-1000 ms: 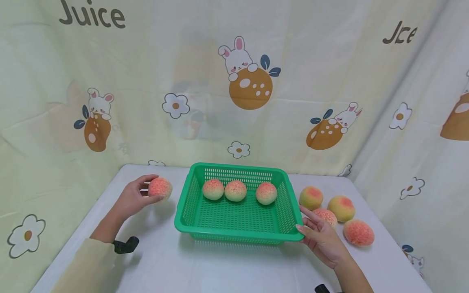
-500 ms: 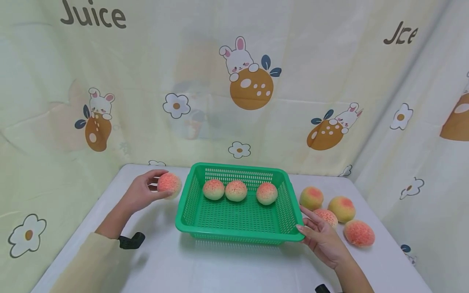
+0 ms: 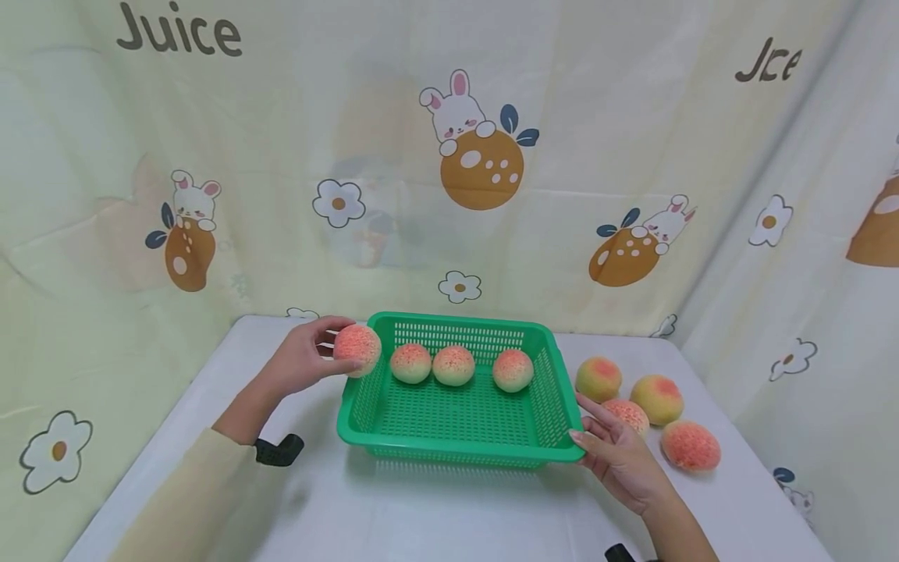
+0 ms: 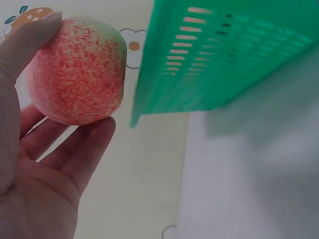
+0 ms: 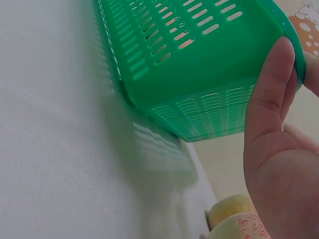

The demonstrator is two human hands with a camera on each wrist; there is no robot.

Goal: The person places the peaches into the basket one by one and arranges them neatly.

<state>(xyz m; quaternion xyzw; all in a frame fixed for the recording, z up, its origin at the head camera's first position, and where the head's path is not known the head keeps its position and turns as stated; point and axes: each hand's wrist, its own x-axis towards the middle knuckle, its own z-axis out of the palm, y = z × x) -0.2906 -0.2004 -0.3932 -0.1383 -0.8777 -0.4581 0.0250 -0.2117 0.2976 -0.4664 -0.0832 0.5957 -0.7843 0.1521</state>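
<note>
My left hand [image 3: 309, 361] grips a red-speckled peach [image 3: 357, 349] [image 4: 77, 69] just above the left rim of the green slotted basket [image 3: 365, 425] [image 4: 224, 55]. Three peaches [image 3: 453, 365] lie in a row along the basket's far side. My right hand [image 3: 612, 455] rests with straight fingers against the basket's right front corner [image 5: 199, 94], the thumb [image 5: 269, 89] pressed on the rim.
Several more peaches [image 3: 648, 410] lie on the white table [image 3: 449, 515] to the right of the basket, one close behind my right hand. Printed cloth walls close in the back and both sides. A black wrist strap [image 3: 278, 450] shows on my left arm.
My left hand has carried the peach rightward from the open table up to the basket's left rim. The right hand and basket have stayed still.
</note>
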